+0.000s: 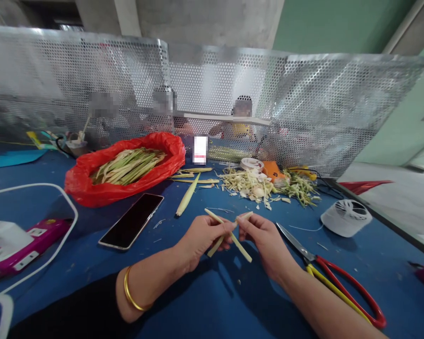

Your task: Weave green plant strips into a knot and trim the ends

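Note:
Two pale green plant strips (pixel 243 251) cross each other in an X above the blue table. My left hand (pixel 205 238), with a gold bangle on the wrist, pinches them near the crossing. My right hand (pixel 265 238) grips the upper right end of one strip between thumb and fingers. Beyond my left hand lies a whole pale green, spear-shaped plant piece (pixel 188 196). Scissors (pixel 309 256) with one red and one yellow handle rest to the right of my right hand. Farther right stands a spool of white thread (pixel 339 221), its loose end trailing left.
A red plastic bag (pixel 88 190) holds many green strips at the back left. A dark phone (pixel 132 223), a purple power strip (pixel 38 245) and a white cable are on the left. Plant scraps (pixel 247 183) and a tape roll lie before a perforated metal screen (pixel 212 75); people sit behind it.

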The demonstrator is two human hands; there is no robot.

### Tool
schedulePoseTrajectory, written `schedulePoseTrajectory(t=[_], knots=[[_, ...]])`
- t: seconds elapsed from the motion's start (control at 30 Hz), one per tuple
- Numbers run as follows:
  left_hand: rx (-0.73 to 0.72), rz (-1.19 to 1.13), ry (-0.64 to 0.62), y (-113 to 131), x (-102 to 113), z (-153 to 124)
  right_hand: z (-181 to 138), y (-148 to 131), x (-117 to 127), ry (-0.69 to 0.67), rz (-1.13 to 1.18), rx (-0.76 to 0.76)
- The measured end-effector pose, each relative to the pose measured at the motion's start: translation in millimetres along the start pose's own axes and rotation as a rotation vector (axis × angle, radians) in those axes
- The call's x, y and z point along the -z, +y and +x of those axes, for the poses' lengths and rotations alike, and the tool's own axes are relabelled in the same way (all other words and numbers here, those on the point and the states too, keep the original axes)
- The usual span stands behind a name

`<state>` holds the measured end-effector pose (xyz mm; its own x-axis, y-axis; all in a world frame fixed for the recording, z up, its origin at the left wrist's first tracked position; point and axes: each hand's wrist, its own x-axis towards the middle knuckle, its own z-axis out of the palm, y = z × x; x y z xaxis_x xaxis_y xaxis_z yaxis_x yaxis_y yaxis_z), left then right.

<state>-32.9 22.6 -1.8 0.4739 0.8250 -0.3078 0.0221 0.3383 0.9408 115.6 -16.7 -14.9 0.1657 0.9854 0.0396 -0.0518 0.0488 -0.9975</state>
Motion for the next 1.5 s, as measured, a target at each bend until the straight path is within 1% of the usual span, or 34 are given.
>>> schedulePoseTrajectory(t=[0.07, 0.13, 0.2, 0.27, 0.33, 0.43, 0.53, 0.6, 0.73, 0.8, 0.9, 1.0, 1.07, 1.17, 1.23, 1.33, 1.4, 1.5], knots=[[-0.011, 0.051, -0.018, -2.6, -2.3, 0.1, -0.7, 1.6, -1.5, -0.004, -0.023, 0.033], [-0.031, 0.113, -0.040, -3.9, -4.2, -0.2, -0.9, 3.2, -1.3, 0.005, -0.102, 0.079], [-0.037, 0.146, -0.038, -3.8, -6.0, -1.6, -1.1, 3.5, 0.5, 0.029, -0.277, 0.161], [-0.024, 0.146, -0.034, -3.3, -8.1, -4.1, -2.3, 1.5, 2.5, 0.057, -0.512, 0.298], [-0.022, 0.161, -0.057, -3.8, -10.5, -6.6, -4.5, -2.1, 3.2, 0.062, -0.710, 0.455], [-0.029, 0.270, -0.094, -8.5, -12.9, -8.1, -8.5, -6.7, 1.1, -0.026, -0.853, 0.617], [-0.065, 0.356, -0.097, -14.6, -12.7, -6.5, -10.6, -8.0, -1.0, -0.093, -0.903, 0.701], [-0.103, 0.331, -0.111, -16.4, -12.0, -5.4, -10.8, -8.4, -0.3, -0.074, -0.897, 0.710], [-0.116, 0.279, -0.175, -13.4, -12.4, -7.4, -10.7, -10.5, 2.7, 0.008, -0.810, 0.636], [-0.140, 0.313, -0.210, -11.5, -12.7, -9.9, -11.6, -10.4, 2.2, 0.037, -0.783, 0.631], [-0.208, 0.412, -0.222, -12.1, -12.1, -12.4, -13.6, -7.8, -1.0, 0.058, -0.765, 0.665], [-0.207, 0.433, -0.233, -15.9, -10.9, -11.3, -14.3, -6.3, -2.6, 0.073, -0.749, 0.645], [-0.174, 0.392, -0.201, -17.6, -10.6, -9.2, -13.6, -8.3, -1.0, 0.070, -0.730, 0.604], [-0.144, 0.306, -0.103, -17.0, -10.0, -5.6, -12.1, -15.4, 4.0, 0.075, -0.718, 0.591], [-0.147, 0.259, -0.054, -15.3, -9.2, -3.8, -11.5, -20.2, 7.3, 0.106, -0.757, 0.646], [-0.144, 0.221, -0.006, -13.3, -8.0, -2.3, -12.0, -23.6, 10.3, 0.154, -0.885, 0.779], [-0.139, 0.212, 0.015, -12.0, -8.0, -2.6, -13.1, -23.6, 11.0, 0.141, -0.968, 0.839], [-0.127, 0.178, 0.045, -8.4, -8.9, -4.3, -16.1, -22.3, 10.4, 0.112, -1.024, 0.872]])
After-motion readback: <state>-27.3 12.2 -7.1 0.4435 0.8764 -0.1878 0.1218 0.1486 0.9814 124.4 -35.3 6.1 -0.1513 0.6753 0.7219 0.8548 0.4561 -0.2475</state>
